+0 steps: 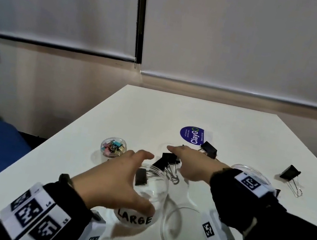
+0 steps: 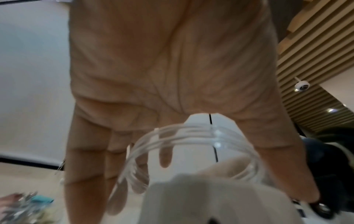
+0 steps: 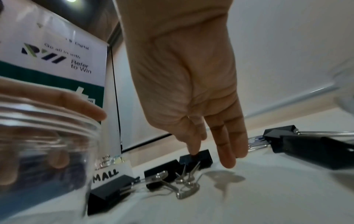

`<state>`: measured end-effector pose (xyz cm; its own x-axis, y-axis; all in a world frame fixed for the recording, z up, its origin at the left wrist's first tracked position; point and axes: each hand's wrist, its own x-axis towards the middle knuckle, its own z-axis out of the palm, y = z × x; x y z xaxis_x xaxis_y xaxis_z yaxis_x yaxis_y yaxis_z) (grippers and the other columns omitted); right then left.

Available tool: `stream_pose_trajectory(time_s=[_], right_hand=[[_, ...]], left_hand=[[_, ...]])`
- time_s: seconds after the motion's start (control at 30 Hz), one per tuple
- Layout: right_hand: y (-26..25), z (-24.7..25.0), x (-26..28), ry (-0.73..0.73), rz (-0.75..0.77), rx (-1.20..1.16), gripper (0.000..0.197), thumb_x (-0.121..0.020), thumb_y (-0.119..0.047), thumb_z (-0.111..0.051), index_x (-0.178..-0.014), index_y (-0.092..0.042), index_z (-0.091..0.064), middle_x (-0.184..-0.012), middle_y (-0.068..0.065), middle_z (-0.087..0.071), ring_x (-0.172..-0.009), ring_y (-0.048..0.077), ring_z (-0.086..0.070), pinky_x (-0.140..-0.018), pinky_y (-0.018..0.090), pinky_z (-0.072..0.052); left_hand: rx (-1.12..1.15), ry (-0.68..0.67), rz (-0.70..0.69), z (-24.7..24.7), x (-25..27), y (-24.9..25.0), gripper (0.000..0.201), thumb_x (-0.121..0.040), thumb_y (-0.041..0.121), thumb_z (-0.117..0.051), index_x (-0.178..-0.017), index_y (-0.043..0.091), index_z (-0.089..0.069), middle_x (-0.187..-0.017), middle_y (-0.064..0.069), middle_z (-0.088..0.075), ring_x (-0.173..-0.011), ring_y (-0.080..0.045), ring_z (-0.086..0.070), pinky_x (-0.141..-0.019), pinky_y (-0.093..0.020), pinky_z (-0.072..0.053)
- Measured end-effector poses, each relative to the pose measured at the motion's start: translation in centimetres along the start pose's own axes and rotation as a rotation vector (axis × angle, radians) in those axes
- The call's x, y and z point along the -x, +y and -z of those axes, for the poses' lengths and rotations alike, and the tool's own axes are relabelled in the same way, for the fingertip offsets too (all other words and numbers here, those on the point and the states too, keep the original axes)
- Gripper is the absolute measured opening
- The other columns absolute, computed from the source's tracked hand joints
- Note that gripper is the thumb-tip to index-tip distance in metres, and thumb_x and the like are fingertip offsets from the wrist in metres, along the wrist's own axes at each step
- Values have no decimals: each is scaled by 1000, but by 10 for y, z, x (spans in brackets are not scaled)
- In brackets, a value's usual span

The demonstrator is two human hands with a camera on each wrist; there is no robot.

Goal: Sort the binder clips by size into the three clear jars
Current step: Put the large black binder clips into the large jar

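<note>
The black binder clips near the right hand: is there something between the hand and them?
Nothing visible blocks it. The right hand reaches down with straight fingers, and one fingertip is already at the black clip in the cluster. The LARGE jar, gripped by the left hand, stands beside them.

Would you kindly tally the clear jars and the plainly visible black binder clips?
Clear jars: 3 (LARGE jar, jar of coloured clips, jar behind the right wrist)
Black binder clips: 5 (clip in the LARGE jar, middle pair's left clip and right clip, clip by the blue sticker, far-right clip)
Total: 8
A dark bit beside the right wrist is too hidden to count.
</note>
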<state>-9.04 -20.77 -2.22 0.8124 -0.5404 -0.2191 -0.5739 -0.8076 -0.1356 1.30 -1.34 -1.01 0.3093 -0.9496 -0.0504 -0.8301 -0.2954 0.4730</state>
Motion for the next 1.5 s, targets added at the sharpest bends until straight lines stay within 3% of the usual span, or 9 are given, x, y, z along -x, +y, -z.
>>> stream_pose_trajectory(time_s=[0.23, 0.37, 0.5, 0.67, 0.93, 1.17, 1.27, 1.37, 1.5], right_hand=[[3, -6, -17, 16, 8, 73, 45, -81, -13, -60, -124, -20, -52, -117, 4, -59, -107, 25, -57, -80, 31, -46], [6, -8, -11, 42, -49, 119, 57, -69, -14, -77, -120, -19, -51, -116, 4, -56, -99, 25, -59, -82, 37, -51], [8, -14, -6, 15, 51, 105, 53, -81, -4, -62, -128, -24, -47, -118, 6, -57, -105, 25, -57, -82, 33, -48], [12, -12, 0, 46, -6, 142, 38, -74, 6, -55, -107, -13, -51, -92, 5, -60, -82, 23, -55, -54, 28, -39], [-10, 37, 40, 408, 43, 36, 39, -79, -5, -53, -110, -27, -52, -97, 1, -50, -84, 26, -52, -72, 33, -45], [-63, 14, 67, 307, 343, 128, 54, -83, -11, -54, -122, -48, -46, -106, -7, -51, -95, 22, -59, -64, 29, -40], [-62, 3, 56, 238, 357, 142, 56, -84, -12, -54, -127, -48, -46, -104, -5, -51, -98, 22, -59, -65, 30, -40], [-61, 1, 50, 250, 340, 144, 53, -83, -18, -60, -127, -42, -44, -107, -6, -56, -101, 20, -59, -68, 30, -41], [-45, 15, 35, 377, 221, -53, 39, -85, -23, -64, -118, -32, -47, -102, -6, -63, -93, 19, -59, -75, 34, -49]], left_hand=[[-27, 17, -45, -15, 2, -9, 109, -58, 46, -86, -146, 36, -21, -134, 10, -41, -118, -6, -47, -97, -29, -45], [-25, 17, -59, -20, 1, -8, 110, -63, 43, -85, -150, 30, -18, -146, 7, -35, -129, -10, -41, -105, -29, -39], [-15, 7, -53, -21, -5, -9, 115, -64, 44, -85, -153, 26, -14, -154, 7, -28, -135, -9, -36, -109, -26, -34], [22, -6, -5, -14, -8, -10, 120, -59, 65, -79, -152, 24, -16, -151, 6, -27, -136, -11, -34, -111, -28, -33], [48, -6, 28, -3, -8, -24, 120, -55, 58, -85, -151, 22, -23, -145, 7, -34, -128, -11, -41, -104, -25, -37], [139, -38, -16, 0, -15, -22, 85, -57, 45, -89, -130, 30, -48, -121, 19, -54, -113, 0, -51, -94, -16, -41], [131, -67, 11, 0, -14, -25, 96, -57, 48, -89, -137, 24, -42, -129, 13, -51, -113, -3, -51, -93, -16, -41], [136, -97, -1, 0, -13, -25, 79, -61, 40, -89, -126, 30, -45, -115, 20, -53, -93, 17, -50, -76, 0, -38], [140, -93, -45, 1, -16, -23, 112, -59, 44, -88, -150, 26, -25, -143, 18, -40, -114, 13, -40, -89, -1, -29]])
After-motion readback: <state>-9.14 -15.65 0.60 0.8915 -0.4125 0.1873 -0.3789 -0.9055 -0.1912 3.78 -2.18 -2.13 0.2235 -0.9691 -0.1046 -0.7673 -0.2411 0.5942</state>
